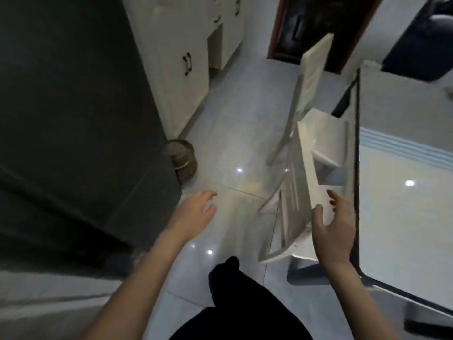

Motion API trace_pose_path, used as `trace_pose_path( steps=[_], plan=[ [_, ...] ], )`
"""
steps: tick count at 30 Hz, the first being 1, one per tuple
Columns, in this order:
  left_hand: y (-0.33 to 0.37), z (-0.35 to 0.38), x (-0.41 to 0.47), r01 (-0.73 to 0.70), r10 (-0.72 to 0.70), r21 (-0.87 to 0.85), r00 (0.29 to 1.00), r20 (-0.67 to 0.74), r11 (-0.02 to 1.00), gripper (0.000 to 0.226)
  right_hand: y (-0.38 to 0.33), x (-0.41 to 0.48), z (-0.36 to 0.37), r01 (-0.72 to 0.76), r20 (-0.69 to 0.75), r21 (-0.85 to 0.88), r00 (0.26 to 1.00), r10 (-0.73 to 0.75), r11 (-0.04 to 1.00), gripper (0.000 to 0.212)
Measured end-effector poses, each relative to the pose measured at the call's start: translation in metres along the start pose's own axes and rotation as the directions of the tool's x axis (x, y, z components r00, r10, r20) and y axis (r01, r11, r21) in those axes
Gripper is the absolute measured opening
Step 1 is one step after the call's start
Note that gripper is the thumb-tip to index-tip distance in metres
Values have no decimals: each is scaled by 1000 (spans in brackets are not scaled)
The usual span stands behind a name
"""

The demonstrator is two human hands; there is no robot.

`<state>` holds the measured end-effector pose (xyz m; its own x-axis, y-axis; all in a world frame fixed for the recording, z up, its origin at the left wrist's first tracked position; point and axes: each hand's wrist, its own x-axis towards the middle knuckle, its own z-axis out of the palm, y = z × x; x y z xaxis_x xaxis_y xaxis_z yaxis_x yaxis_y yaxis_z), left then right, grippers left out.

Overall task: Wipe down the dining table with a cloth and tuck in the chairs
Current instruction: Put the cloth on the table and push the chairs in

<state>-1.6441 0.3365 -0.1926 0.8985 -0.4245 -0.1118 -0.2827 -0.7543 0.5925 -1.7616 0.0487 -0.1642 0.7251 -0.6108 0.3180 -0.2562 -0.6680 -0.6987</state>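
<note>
The glossy white dining table fills the right side, with a dark rim along its left edge. A white chair stands against that edge, its seat partly under the tabletop and its slatted back toward me. My right hand is spread at the chair's near top corner, thumb and fingers apart on either side of it; contact is unclear. My left hand hovers over the floor with fingers relaxed, holding nothing. A second white chair stands farther along the same edge. No cloth is in view.
A dark grey fridge towers on the left, with a round brown pot on the floor at its corner. White cabinets line the far left wall. Pale tiled floor runs between fridge and chairs. My dark-clothed leg is below.
</note>
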Motion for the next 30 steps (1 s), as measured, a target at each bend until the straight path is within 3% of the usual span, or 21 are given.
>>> trace_pose_path(
  steps=[4, 7, 9, 14, 19, 24, 27, 30],
  plan=[
    [60, 7, 94, -366, 353, 169, 930, 98, 915, 59, 14, 41, 32, -267, 62, -52, 961, 270, 962, 50],
    [94, 21, 152, -568, 550, 244, 823, 142, 786, 54, 20, 61, 53, -385, 169, -98, 903, 396, 918, 54],
    [111, 35, 186, -671, 645, 264, 741, 188, 693, 55, 24, 71, 65, -446, 214, -221, 845, 489, 867, 54],
    [148, 65, 255, -806, 739, 242, 592, 320, 541, 58, 35, 83, 81, -452, 175, -459, 798, 577, 765, 48],
    [168, 87, 318, -892, 772, 238, 452, 447, 384, 44, 35, 84, 87, -479, 96, -476, 805, 586, 737, 44],
    [166, 110, 384, -973, 862, 169, 218, 458, 156, 28, 35, 82, 92, -529, -17, -529, 789, 614, 664, 49],
    [171, 117, 416, -992, 867, 84, 126, 483, 98, 35, 31, 78, 95, -630, -109, -541, 710, 696, 558, 52],
    [182, 120, 444, -1000, 869, -8, 9, 494, 15, 38, 26, 79, 112, -794, -339, -457, 571, 747, 400, 54]
  ],
)
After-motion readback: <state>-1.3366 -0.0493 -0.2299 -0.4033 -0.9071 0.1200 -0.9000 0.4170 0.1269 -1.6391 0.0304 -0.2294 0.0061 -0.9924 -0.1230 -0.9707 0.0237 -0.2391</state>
